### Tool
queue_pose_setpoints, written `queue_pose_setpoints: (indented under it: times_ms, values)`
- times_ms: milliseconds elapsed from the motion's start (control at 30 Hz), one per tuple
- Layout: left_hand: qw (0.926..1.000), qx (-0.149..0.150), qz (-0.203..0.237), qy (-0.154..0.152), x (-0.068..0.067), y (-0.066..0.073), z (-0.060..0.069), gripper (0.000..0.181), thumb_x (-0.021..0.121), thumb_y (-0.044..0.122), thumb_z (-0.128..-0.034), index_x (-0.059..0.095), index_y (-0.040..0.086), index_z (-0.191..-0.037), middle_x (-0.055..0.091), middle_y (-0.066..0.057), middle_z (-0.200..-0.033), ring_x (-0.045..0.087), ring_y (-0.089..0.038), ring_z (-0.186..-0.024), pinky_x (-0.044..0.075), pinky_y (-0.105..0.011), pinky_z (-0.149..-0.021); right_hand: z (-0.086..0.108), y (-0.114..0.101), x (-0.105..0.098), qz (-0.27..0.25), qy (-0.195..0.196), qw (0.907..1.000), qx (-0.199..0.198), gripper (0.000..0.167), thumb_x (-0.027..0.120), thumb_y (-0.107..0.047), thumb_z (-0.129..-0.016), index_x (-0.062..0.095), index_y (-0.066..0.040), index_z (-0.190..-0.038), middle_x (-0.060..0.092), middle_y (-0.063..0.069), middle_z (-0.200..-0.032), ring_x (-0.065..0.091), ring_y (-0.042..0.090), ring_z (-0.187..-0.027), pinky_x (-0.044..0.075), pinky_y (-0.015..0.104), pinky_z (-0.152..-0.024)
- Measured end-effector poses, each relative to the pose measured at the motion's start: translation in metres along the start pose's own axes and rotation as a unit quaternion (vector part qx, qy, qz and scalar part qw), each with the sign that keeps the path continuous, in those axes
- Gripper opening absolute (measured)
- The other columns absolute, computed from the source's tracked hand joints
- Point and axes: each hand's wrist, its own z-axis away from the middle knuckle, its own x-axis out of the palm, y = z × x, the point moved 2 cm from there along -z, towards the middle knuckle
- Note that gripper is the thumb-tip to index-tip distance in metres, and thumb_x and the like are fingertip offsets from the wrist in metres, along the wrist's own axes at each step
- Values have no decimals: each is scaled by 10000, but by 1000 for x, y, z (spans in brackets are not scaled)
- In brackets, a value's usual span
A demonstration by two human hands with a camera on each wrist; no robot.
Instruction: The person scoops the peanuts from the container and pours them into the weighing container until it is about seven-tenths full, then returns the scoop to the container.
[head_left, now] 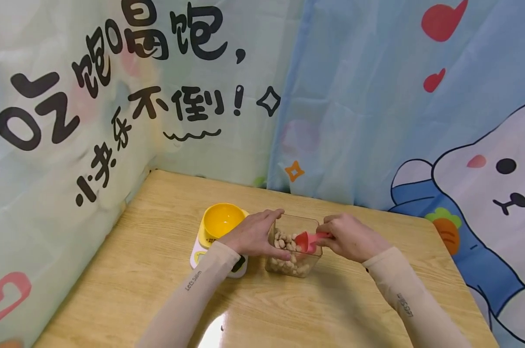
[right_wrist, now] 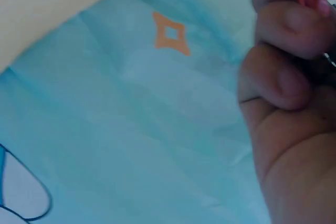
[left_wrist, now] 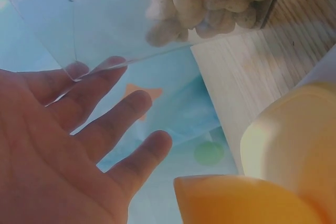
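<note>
Operator: State the container's position.

Technician: The clear, square-cornered plastic container (head_left: pixel 298 224) stands on the pale wood-grain table (head_left: pixel 284 309), partly filled with tan, unshelled peanuts (left_wrist: pixel 189 3).

Operator: Right hand status?

Technician: The right hand (head_left: pixel 349 237), at the container's right side, grips the handle of the pinkish-red plastic scoop (head_left: pixel 303 241) in curled fingers. The scoop's head is inside the container, against the peanuts; its load cannot be determined.

Operator: Left hand status?

Technician: The left hand (head_left: pixel 255 235) spans the container's left side, fingers extended and spread, fingertips touching the wall.

Operator: Adjacent items?

Technician: Left of the container, a round, glossy yellow bowl (head_left: pixel 223 218) sits on a flat white base (head_left: pixel 196 256).
</note>
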Motion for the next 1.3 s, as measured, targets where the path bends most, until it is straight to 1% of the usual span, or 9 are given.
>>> queue_pose_setpoints:
  times_ms: [100, 233, 367, 600, 800, 900, 1100, 1200, 1300]
  values:
    - [10000, 4, 13, 18, 0, -1, 0, 1166, 754, 739, -736, 232, 194, -1625, 380, -76, -1597, 411, -279, -1427, 358, -447, -1157, 8, 7, 8, -239, 250, 9994, -10, 52, 808, -126, -874, 763, -100, -875, 581, -87, -749, 516, 1, -642, 487, 218, -559]
    - [10000, -43, 38, 34, -2, 0, 1, 1177, 756, 748, -726, 236, 191, -1624, 363, -70, -1609, 394, -278, -1440, 350, -449, -1162, 14, 15, 17, -423, 632, 9971, -9, 108, 800, -127, -880, 786, -54, -959, 608, -76, -778, 519, -16, -633, 496, 227, -566]
    - [9999, -96, 77, 48, -2, 0, 3, 1176, 769, 733, -723, 246, 185, -1621, 347, -66, -1620, 371, -278, -1456, 333, -458, -1172, 18, 20, 23, -643, 836, 9944, -22, 131, 791, -130, -889, 787, -56, -996, 609, -94, -787, 501, -32, -621, 483, 216, -551]
    - [9999, -52, 126, -38, 2, 3, 2, 1178, 783, 721, -718, 244, 193, -1623, 349, -55, -1619, 370, -262, -1457, 343, -449, -1167, 34, 30, 36, -1167, 1183, 9855, 349, 178, 792, -167, -896, 787, -83, -1052, 618, -138, -818, 499, 6, -618, 461, 220, -534]
    - [10000, 18, 97, 9, 0, 3, 2, 1178, 789, 711, -720, 251, 175, -1619, 366, -67, -1609, 393, -267, -1442, 356, -441, -1160, 35, 29, 41, -1313, 1528, 9782, 500, 166, 807, -120, -874, 785, -101, -1037, 637, -127, -825, 504, 23, -615, 454, 225, -527]
    - [9999, -4, 122, -3, 0, 3, 3, 1180, 793, 704, -722, 246, 168, -1621, 368, -71, -1607, 396, -271, -1440, 356, -439, -1160, 31, 26, 42, -1184, 1554, 9795, 485, 158, 805, -115, -873, 783, -101, -1029, 640, -111, -825, 501, 19, -620, 457, 229, -538]
    - [9998, -67, 172, 82, -3, -1, 3, 1169, 798, 696, -723, 251, 182, -1620, 384, -64, -1597, 399, -265, -1438, 362, -435, -1156, 12, 24, 44, -1117, 1239, 9851, 425, 164, 766, -198, -923, 776, -103, -1057, 622, -104, -823, 505, 21, -640, 468, 243, -570]
    - [9999, -42, 149, 31, -1, -2, 3, 1182, 777, 729, -718, 241, 192, -1624, 383, -62, -1598, 396, -263, -1441, 363, -434, -1156, 16, 28, 46, -1327, 1216, 9819, 597, 155, 776, -206, -914, 781, -130, -1049, 617, -130, -801, 507, 24, -623, 462, 242, -555]
    - [9999, -45, 113, 4, -2, -2, 3, 1195, 768, 749, -709, 236, 198, -1626, 376, -60, -1603, 393, -262, -1444, 363, -437, -1156, 22, 30, 50, -1516, 1332, 9764, 772, 147, 786, -213, -905, 788, -169, -1045, 624, -150, -796, 507, 33, -605, 458, 241, -539]
